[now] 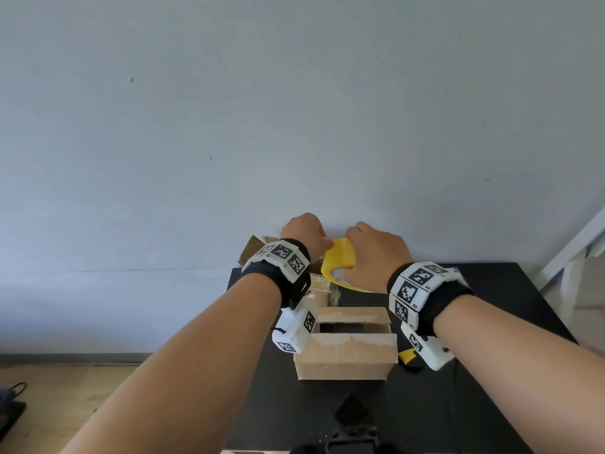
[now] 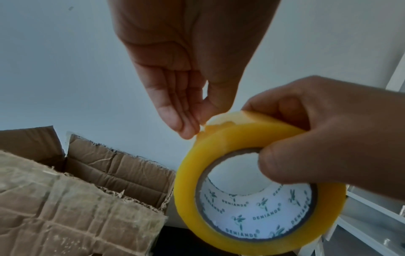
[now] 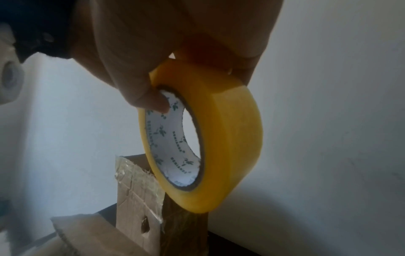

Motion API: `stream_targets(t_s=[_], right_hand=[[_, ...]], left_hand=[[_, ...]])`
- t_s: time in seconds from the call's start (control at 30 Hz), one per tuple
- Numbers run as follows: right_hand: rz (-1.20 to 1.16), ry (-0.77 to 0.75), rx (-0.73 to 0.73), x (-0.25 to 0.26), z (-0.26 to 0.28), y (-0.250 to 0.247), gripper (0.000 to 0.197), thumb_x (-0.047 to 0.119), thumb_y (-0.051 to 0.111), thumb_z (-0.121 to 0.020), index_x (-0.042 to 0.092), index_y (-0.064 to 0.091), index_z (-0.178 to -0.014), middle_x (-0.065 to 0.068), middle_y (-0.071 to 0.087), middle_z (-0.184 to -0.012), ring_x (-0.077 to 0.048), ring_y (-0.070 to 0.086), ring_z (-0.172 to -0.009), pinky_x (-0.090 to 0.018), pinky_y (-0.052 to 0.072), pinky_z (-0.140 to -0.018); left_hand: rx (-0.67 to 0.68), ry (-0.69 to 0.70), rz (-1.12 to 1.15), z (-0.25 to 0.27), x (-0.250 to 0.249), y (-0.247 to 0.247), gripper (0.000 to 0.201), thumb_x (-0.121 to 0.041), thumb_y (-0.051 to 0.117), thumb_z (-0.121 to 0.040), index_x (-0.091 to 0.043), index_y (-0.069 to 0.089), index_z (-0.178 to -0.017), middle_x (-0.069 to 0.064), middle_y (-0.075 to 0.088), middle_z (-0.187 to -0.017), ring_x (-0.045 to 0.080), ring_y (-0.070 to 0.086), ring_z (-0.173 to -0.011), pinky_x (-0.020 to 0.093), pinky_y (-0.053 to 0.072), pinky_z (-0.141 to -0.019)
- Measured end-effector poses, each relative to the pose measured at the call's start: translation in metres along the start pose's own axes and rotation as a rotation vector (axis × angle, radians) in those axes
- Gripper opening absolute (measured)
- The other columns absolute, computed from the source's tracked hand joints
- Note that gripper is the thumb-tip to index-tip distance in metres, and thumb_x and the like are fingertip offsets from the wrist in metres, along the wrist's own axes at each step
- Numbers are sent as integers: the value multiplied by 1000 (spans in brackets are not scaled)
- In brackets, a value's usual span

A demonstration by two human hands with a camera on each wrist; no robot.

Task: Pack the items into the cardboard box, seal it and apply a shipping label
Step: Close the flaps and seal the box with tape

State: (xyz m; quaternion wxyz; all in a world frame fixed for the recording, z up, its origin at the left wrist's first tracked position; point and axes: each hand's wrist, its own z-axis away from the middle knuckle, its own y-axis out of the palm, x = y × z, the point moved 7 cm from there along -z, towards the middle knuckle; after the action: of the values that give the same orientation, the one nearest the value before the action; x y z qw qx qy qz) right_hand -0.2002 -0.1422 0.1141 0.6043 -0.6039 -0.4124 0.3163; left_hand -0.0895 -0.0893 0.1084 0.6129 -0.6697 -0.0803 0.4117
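Note:
A roll of yellow packing tape (image 1: 339,260) is held up in front of the wall, above the back of the black table (image 1: 491,322). My right hand (image 1: 373,253) grips the tape roll (image 2: 219,155), thumb inside its printed core and fingers over the outer rim. My left hand (image 2: 190,124) meets the roll's top edge, thumb and fingertips pinching the ragged loose end of the tape. The roll (image 3: 232,138) hangs from my right hand (image 3: 142,69). A small cardboard box (image 1: 343,358) sits below on the table, its top flaps apart with a dark gap between them.
A larger worn cardboard box (image 2: 87,199) with torn, tape-covered flaps stands open at the back left of the table, under my left hand. A small yellow object (image 1: 406,355) lies right of the small box. White shelving (image 1: 576,250) stands at the right; wooden floor lies at the left.

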Motion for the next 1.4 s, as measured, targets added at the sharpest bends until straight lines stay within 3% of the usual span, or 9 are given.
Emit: stream_targets(t_s=[0.1,0.17,0.23,0.33,0.5,0.67,0.8,1.07,1.4], right_hand=[[-257,128,25,-18,-3,5,40,39,70,-76,19,48,-103,4,44,-98,-21,51,-87,-31,38,-70],[-509,206,11,-31,-6,6,35,17,71,-75,16,50,-102,-1,48,-98,-24,54,-91,-30,39,-69],[-742,238,10,-36,-9,5,37,3,68,-73,11,53,-106,-5,52,-94,-24,52,-85,-30,42,-66],[-950,249,106,-38,-11,12,37,3,72,-72,10,56,-104,-8,58,-94,-26,57,-88,-36,48,-75],[-1134,399,271,-47,-12,30,69,67,70,-64,16,64,-110,-5,68,-109,-24,65,-103,-44,49,-97],[-1249,410,234,-54,-14,32,33,31,66,-88,5,65,-108,-15,68,-110,-30,64,-102,-45,49,-97],[-1358,379,306,-52,-9,36,12,13,57,-93,2,61,-97,-15,60,-91,-24,59,-82,-35,49,-75],[-1287,415,343,-59,-12,41,17,13,55,-88,6,60,-103,-11,51,-89,-26,52,-85,-36,44,-75],[-1367,407,242,-58,-10,35,15,3,49,-85,10,47,-72,-10,38,-75,-25,42,-76,-37,38,-71]], left_hand=[[58,19,143,2,2,0,8,-10,55,-84,-13,59,-90,5,62,-93,22,56,-76,32,48,-68],[208,48,230,5,4,7,44,-2,61,-81,-17,48,-121,1,54,-120,22,57,-94,34,52,-78],[324,112,127,9,0,13,80,2,72,-73,-19,32,-139,-1,48,-125,23,54,-109,37,50,-87],[219,133,33,6,2,3,68,-16,83,-70,-16,47,-127,2,57,-120,24,55,-112,41,49,-92],[53,217,-173,11,-11,-3,58,-23,81,-70,-24,55,-121,-3,61,-115,20,53,-109,34,46,-86],[-34,283,-165,15,-27,1,50,-16,75,-70,-25,57,-115,-4,57,-109,17,46,-112,31,44,-84],[-8,271,-201,14,-24,4,50,-14,74,-71,-25,58,-117,-4,57,-111,17,45,-113,30,42,-84],[-43,273,-207,13,-31,10,49,-15,75,-70,-23,59,-116,-4,56,-109,17,43,-112,30,43,-83],[-115,242,-226,17,-35,8,46,-19,75,-69,-27,61,-111,-9,54,-104,13,43,-107,31,47,-80]])
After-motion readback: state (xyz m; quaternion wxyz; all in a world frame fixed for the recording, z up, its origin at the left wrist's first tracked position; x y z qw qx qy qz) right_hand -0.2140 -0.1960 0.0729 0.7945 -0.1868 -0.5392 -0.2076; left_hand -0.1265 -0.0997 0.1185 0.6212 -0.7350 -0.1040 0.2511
